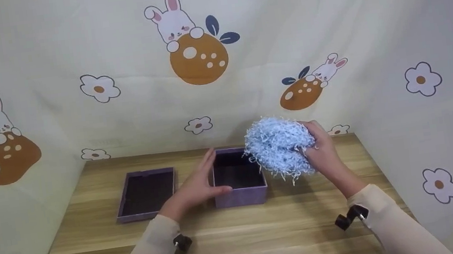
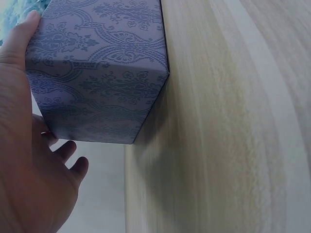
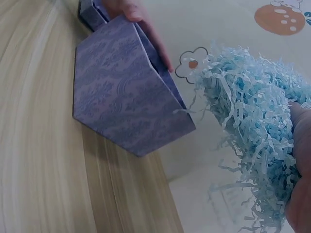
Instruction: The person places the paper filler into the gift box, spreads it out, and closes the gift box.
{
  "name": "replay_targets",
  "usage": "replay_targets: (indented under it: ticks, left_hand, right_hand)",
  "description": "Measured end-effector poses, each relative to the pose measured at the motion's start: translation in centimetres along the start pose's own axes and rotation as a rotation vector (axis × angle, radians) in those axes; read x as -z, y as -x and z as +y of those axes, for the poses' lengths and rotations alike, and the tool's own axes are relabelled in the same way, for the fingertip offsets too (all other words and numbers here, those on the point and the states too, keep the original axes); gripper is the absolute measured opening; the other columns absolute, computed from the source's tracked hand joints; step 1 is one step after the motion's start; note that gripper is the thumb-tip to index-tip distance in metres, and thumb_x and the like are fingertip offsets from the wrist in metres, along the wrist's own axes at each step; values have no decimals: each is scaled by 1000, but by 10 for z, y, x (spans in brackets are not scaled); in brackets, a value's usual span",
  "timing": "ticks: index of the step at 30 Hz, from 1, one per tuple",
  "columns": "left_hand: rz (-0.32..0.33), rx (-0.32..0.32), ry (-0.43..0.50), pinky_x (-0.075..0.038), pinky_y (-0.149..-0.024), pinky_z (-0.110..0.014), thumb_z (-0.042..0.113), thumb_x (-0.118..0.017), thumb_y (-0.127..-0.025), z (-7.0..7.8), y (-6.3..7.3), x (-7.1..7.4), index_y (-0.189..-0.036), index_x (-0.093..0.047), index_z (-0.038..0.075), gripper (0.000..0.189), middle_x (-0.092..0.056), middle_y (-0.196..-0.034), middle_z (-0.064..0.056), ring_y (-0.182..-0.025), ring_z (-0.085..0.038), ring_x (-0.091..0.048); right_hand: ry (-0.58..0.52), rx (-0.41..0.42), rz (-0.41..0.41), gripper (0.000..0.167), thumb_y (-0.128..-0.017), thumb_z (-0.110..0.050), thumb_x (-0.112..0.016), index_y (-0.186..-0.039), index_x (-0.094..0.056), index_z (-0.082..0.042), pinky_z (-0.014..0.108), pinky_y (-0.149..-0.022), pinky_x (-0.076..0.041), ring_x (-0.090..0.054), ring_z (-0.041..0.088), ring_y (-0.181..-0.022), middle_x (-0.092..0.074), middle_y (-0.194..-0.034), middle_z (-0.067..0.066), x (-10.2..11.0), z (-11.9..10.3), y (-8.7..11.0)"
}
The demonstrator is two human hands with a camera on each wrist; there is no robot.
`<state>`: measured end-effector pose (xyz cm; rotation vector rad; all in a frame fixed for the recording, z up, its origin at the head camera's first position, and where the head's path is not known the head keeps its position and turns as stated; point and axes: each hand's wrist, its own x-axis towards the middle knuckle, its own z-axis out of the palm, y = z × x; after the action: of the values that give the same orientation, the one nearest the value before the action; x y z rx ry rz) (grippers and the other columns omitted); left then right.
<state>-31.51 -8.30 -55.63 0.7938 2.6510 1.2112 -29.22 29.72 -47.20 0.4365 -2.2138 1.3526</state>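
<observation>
A purple box with a damask pattern and a dark inside stands uncovered on the table. At its left side my left hand holds it, thumb on the near rim and fingers spread toward the far left corner. The left wrist view shows that thumb on the edge of the patterned box. My right hand grips a big fluffy bundle of light blue shredded paper, raised just right of the box and overlapping its right rim in the head view. Loose strands hang from the shredded paper in the right wrist view.
The shallow box lid lies left of the box, its dark inside facing up. Both rest on a wooden table. Behind and beside it hangs a pale cloth printed with rabbits, oranges and flowers.
</observation>
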Motion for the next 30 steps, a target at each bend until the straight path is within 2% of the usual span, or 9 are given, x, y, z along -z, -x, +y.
replay_targets:
  ticks: [3,6,9,12,16,22,27,30]
  left_hand:
    - [2,-13,2,-20,-134,-59,71,-86,-85,0,-2,-1,-179,-7,20,133,4,-185,6,-169,-37,-14]
    - [2,-20,17,-19,-134,-58,66,-87,-86,0,-5,-3,-179,-7,20,131,3,-185,5,-169,-37,-14]
    - [2,-25,35,-19,-134,-59,63,-89,-87,0,-7,-4,-179,-7,19,131,3,-185,6,-168,-37,-14]
    - [7,-12,27,-20,-133,-60,67,-88,-85,1,-7,-6,-179,-7,20,133,4,-185,8,-168,-37,-15]
    - [12,9,19,-22,-132,-62,73,-86,-83,0,-7,-9,-180,-6,22,135,6,-183,12,-168,-38,-16]
    - [18,13,49,-23,-131,-65,69,-89,-82,-1,-5,-9,-179,-6,26,135,5,-184,12,-168,-39,-16]
    - [45,13,73,-23,-130,-69,66,-92,-81,-4,-3,-7,-180,-9,28,134,1,-185,8,-167,-42,-18]
    - [46,12,85,-21,-132,-64,68,-92,-79,-5,-3,-5,-179,-13,29,133,1,-185,8,-168,-38,-16]
  right_hand:
    - [-3,40,-21,68,-71,30,-65,-134,-73,6,25,-101,-46,-59,17,-112,-67,-121,21,-9,14,-6]
    - [-8,74,-68,69,-72,26,-70,-135,-74,0,25,-101,-46,-60,20,-113,-69,-122,15,-17,17,-12]
    - [-11,89,-124,68,-75,24,-73,-136,-76,-5,30,-103,-48,-62,22,-114,-70,-122,10,-25,18,-16]
    - [20,77,-179,64,-78,22,-73,-135,-76,-8,36,-103,-50,-62,23,-114,-69,-121,6,-32,16,-18]
    - [92,101,-265,63,-77,19,-74,-135,-75,-6,45,-102,-53,-63,28,-113,-68,-120,8,-43,15,-20]
    - [193,175,-381,64,-75,18,-76,-134,-73,-5,50,-100,-56,-63,32,-112,-66,-117,11,-64,11,-22]
    - [255,173,-466,67,-75,17,-79,-139,-70,-3,51,-106,-56,-62,33,-116,-64,-121,13,-85,-1,-22]
    - [266,142,-516,68,-76,16,-80,-140,-69,-2,50,-108,-56,-62,34,-120,-64,-125,13,-96,-5,-21]
